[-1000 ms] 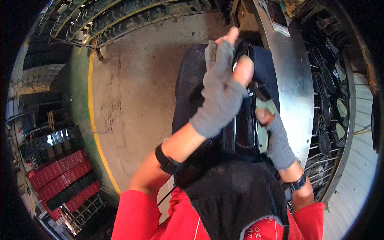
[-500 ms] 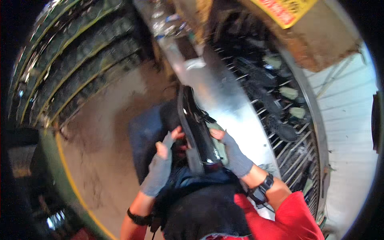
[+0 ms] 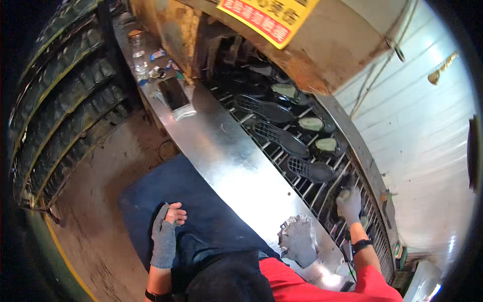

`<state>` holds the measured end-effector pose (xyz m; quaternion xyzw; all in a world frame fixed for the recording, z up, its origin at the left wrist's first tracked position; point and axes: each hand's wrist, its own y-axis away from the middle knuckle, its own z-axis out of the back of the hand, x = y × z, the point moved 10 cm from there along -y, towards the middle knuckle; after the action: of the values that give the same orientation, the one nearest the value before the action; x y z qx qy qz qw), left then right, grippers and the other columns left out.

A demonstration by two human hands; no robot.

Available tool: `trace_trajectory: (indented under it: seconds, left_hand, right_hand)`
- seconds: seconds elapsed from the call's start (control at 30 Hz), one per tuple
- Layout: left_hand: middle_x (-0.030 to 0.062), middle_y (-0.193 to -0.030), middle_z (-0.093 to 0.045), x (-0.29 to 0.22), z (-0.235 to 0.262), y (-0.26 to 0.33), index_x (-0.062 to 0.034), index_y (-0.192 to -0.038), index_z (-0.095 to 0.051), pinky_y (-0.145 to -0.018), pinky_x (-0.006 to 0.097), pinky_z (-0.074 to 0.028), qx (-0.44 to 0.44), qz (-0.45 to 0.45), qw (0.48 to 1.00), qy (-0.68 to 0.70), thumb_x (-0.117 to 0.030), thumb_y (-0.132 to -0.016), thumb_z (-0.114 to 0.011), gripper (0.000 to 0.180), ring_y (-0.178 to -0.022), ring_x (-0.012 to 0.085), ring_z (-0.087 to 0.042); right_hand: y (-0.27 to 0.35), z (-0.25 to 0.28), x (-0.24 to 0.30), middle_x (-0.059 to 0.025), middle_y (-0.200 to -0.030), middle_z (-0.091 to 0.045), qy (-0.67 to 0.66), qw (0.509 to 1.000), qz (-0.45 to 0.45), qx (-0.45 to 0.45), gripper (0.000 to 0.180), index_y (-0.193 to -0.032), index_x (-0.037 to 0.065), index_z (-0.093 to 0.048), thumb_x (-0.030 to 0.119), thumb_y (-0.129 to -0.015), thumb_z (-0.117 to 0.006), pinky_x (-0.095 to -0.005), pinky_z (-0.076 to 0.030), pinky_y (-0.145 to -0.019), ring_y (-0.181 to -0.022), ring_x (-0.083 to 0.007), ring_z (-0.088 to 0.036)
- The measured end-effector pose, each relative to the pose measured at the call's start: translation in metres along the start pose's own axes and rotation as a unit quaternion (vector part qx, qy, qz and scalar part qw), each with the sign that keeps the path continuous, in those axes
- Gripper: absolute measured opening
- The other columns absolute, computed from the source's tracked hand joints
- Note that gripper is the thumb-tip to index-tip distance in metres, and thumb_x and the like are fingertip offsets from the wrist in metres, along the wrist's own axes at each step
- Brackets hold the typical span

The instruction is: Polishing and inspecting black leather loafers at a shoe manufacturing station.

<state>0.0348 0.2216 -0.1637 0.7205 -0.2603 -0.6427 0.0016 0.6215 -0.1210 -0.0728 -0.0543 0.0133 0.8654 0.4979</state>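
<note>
My left hand point(image 3: 168, 234), in a grey fingerless glove, hovers over my dark-blue lap with loosely bent fingers and nothing in them. My right hand point(image 3: 348, 204), also gloved, reaches out over the slatted metal rack point(image 3: 322, 199). Its fingers close about something dark there, too hidden and blurred to make out. Just beyond that hand lies a black ridged shoe sole point(image 3: 311, 169), tread side up. More black soles and several pale-green-lined shoe pieces point(image 3: 327, 145) rest farther along the slats. No shoe shows on my lap.
A shiny metal ledge point(image 3: 236, 156) runs between my lap and the rack, bearing a crinkled-edged grey thing point(image 3: 298, 240), a dark phone-like slab point(image 3: 173, 94) and a clear bottle point(image 3: 137, 53). Tiered shelves point(image 3: 70, 93) of dark shoe-shaped things stand left. A yellow-and-red sign point(image 3: 274, 20) hangs above.
The glossy black shoe that both hands held over my lap is gone from there. My right hand has moved right onto the rack; my left has dropped back leftward. The view has turned right.
</note>
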Motion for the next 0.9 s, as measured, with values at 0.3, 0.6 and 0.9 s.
trace_trajectory:
  seconds: [0.3, 0.6, 0.9]
  left_hand:
    - [0.0109, -0.103, -0.070, -0.013, -0.025, 0.010, 0.0037, -0.128, -0.061, -0.083, 0.030, -0.055, 0.025, 0.029, 0.998, 0.056, -0.028, -0.108, -0.059, 0.038, -0.092, 0.0177, -0.067]
    - [0.0123, -0.117, -0.071, -0.034, -0.099, 0.009, 0.0069, -0.138, -0.059, -0.093, 0.031, -0.054, 0.083, 0.071, 0.994, 0.014, -0.036, -0.108, -0.063, 0.052, -0.105, 0.0185, -0.067]
    - [0.0050, -0.123, -0.067, -0.019, -0.043, 0.038, 0.0046, -0.142, -0.054, -0.090, 0.028, -0.053, -0.022, -0.042, 0.998, -0.047, -0.010, -0.105, -0.056, 0.040, -0.104, 0.0137, -0.061]
  right_hand:
    - [-0.048, -0.025, 0.197, -0.0195, -0.145, -0.054, -0.127, 0.941, 0.304, 0.072, 0.086, -0.145, 0.011, -0.053, 0.032, -0.071, -0.090, -0.0513, -0.047, -0.109, -0.133, -0.0431, -0.054]
    - [0.101, 0.128, 0.327, -0.0172, -0.132, -0.062, -0.351, 0.725, 0.584, 0.098, 0.080, -0.146, 0.010, -0.056, 0.047, -0.081, -0.085, -0.0483, -0.048, -0.109, -0.125, -0.0418, -0.059]
    - [-0.159, -0.125, 0.025, -0.0067, -0.094, -0.058, -0.693, 0.646, -0.253, 0.195, 0.083, -0.125, 0.010, -0.065, 0.075, -0.078, -0.081, -0.0403, -0.053, -0.065, -0.076, -0.0244, -0.060]
